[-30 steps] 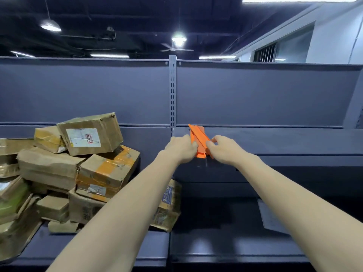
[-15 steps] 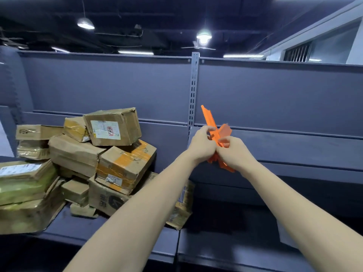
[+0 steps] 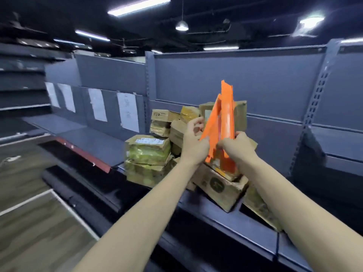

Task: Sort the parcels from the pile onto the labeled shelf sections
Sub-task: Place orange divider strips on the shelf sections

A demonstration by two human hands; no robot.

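Note:
A flat orange parcel stands upright between my hands, in front of the pile of cardboard parcels. My left hand grips its left edge and my right hand grips its lower right edge. The pile lies on a dark grey shelf; several boxes are crushed and taped in yellow. White paper labels hang on the back panel of the shelf sections to the left. The orange parcel hides part of the pile.
A grey shelf board lies below the labels at left, with a red-edged ledge in front. An upright slotted post and more grey shelving stand at right. Wood-look floor with white lines fills the lower left.
My view has swung left, so the pile now sits centre and the labelled sections show. The orange parcel has been raised upright, still held in both hands.

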